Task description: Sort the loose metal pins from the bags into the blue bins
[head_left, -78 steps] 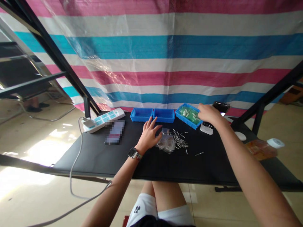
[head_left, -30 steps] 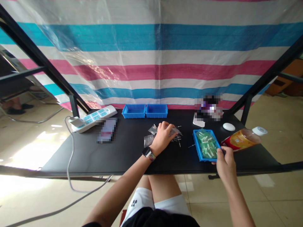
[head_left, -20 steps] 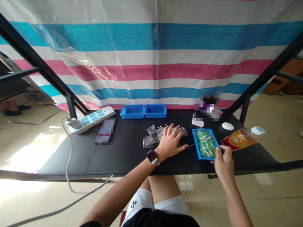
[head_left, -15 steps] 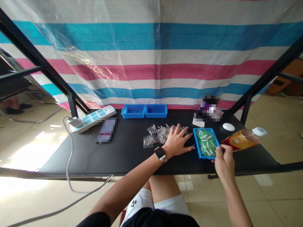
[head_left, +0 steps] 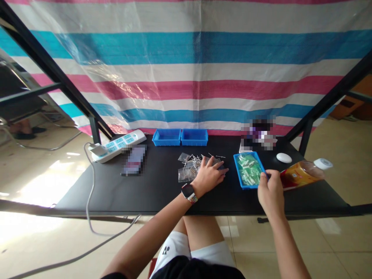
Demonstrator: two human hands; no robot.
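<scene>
My left hand [head_left: 208, 176] lies flat with fingers spread over a scatter of small metal pins [head_left: 200, 159] and little clear plastic bags [head_left: 186, 173] on the black table [head_left: 157, 190]. My right hand [head_left: 270, 190] is closed on the near right corner of a blue tray [head_left: 242, 181] filled with small green and white parts. The tray rests on the table just right of the left hand. A watch sits on my left wrist.
Two blue trays [head_left: 180, 137] stand side by side at the table's back edge. A white power strip [head_left: 117, 144] with a cable lies at the back left. A lying bottle [head_left: 303, 173], a white round object [head_left: 284, 157] and a small white device [head_left: 244, 147] are at the right.
The blue tray of green parts came from the back of the table to the front right in my right hand. My left hand swept over the pins and bags, shifting them.
</scene>
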